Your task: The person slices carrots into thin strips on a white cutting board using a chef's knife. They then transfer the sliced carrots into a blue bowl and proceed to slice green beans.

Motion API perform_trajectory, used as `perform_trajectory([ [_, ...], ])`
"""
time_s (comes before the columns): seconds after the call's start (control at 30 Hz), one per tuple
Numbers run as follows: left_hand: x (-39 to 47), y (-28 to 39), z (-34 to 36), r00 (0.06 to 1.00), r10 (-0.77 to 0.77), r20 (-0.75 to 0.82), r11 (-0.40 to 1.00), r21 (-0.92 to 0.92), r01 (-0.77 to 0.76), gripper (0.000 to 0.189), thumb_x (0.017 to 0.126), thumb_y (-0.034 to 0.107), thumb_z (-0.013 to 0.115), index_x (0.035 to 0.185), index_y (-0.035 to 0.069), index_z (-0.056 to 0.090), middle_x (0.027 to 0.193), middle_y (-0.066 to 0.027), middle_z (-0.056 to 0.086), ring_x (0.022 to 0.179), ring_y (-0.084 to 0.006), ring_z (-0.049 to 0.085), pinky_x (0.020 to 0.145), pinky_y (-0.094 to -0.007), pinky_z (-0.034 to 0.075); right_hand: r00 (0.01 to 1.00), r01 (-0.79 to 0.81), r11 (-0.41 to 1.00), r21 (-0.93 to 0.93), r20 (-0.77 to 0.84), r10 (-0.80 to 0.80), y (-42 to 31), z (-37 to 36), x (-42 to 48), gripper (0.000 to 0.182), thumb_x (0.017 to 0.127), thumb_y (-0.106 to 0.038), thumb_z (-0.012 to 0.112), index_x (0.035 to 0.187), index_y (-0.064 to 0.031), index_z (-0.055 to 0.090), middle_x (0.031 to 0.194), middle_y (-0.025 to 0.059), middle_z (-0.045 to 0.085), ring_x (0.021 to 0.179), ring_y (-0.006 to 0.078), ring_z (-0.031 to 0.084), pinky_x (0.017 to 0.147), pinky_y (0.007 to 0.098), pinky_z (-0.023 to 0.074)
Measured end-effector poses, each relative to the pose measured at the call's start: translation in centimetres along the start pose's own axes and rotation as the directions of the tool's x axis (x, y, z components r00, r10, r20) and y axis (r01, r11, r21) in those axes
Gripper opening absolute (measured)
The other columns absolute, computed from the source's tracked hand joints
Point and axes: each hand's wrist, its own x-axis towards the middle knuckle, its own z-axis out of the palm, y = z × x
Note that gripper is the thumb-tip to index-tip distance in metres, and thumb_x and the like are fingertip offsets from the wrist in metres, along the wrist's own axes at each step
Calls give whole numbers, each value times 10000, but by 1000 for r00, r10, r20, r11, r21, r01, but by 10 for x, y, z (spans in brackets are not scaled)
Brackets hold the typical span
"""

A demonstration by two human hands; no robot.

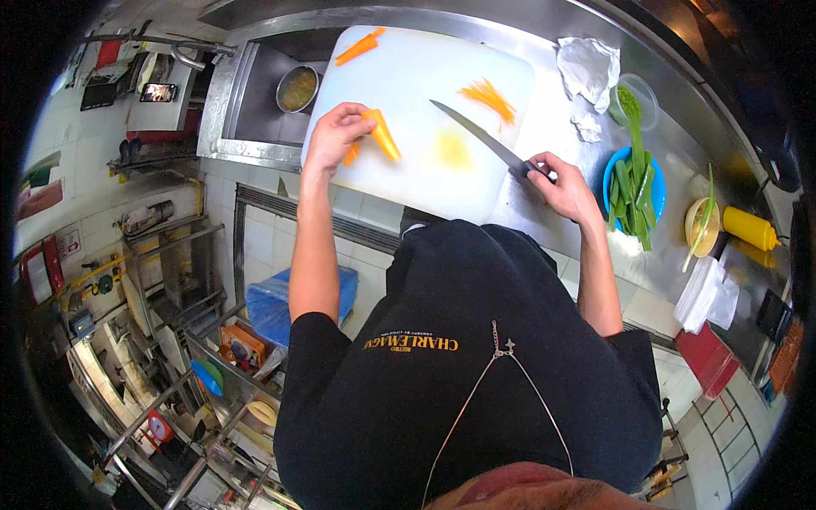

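Note:
A piece of peeled carrot (384,137) is in my left hand (338,135), pinched near its wider end above the left part of a white cutting board (414,70). My right hand (561,185) grips the black handle of a chef's knife (481,135) at the board's right edge, its blade pointing up and left over the board. Thin carrot strips (488,102) lie in a pile beyond the blade. More carrot pieces (358,48) rest at the board's far left corner. A small orange piece (351,153) shows beside my left wrist. A yellowish stain marks the board's middle.
Left of the board is a steel sink (255,95) with a round metal container (298,89). To the right are crumpled foil (590,69), a clear tub of chopped greens (647,105), a blue bowl (660,191) with green leaves, a small bowl (696,223) and a yellow squeeze bottle (749,228).

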Motion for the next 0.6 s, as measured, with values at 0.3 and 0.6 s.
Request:
perform_trajectory([
  [0.3, -2, -27, 121, 991, 44, -123, 999, 31, -40, 336, 842, 130, 755, 1139, 5, 662, 1025, -118, 708, 912, -234, 688, 805, -329, 549, 998, 39, 998, -51, 58, -36, -16, 12, -7, 348, 939, -252, 593, 1216, -42, 599, 925, 228, 707, 838, 343, 684, 794, 424, 525],
  [0.6, 3, -33, 39, 830, 454, -323, 645, 762, -56, 332, 790, 125, 726, 1101, 18, 687, 1062, -204, 675, 1022, -377, 625, 929, -459, 490, 999, 38, 998, -40, 31, -37, -22, 25, -21, 378, 922, -218, 604, 1246, -29, 565, 1010, 247, 696, 946, 384, 685, 864, 435, 519],
])
